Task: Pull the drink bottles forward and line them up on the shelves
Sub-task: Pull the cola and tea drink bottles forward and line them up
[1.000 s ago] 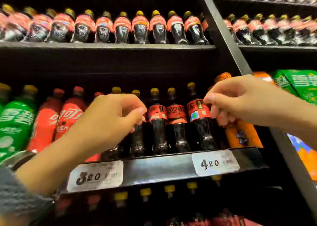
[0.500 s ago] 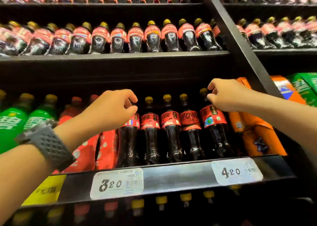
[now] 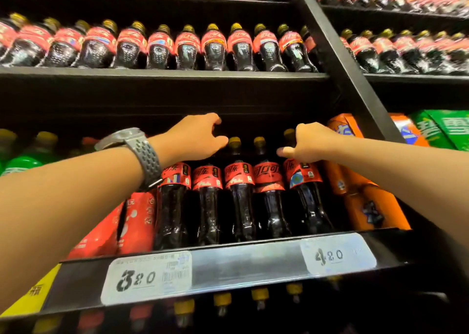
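Five cola bottles (image 3: pixel 238 201) are sitting at the front of the shelf (image 3: pixel 241 265), right hand (image 3: pixel 308 143) curling round the neck of the end bottle (image 3: pixel 305 196) to tug it level, left hand (image 3: pixel 195 138) reaching behind, can't tell its grip.

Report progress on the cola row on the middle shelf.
Done: five cola bottles stand in a row at the shelf lip. In hand: the right hand grips the rightmost cola bottle by its neck; the left hand reaches over the leftmost tops, grip unclear. Left: any bottles behind, hidden from view.
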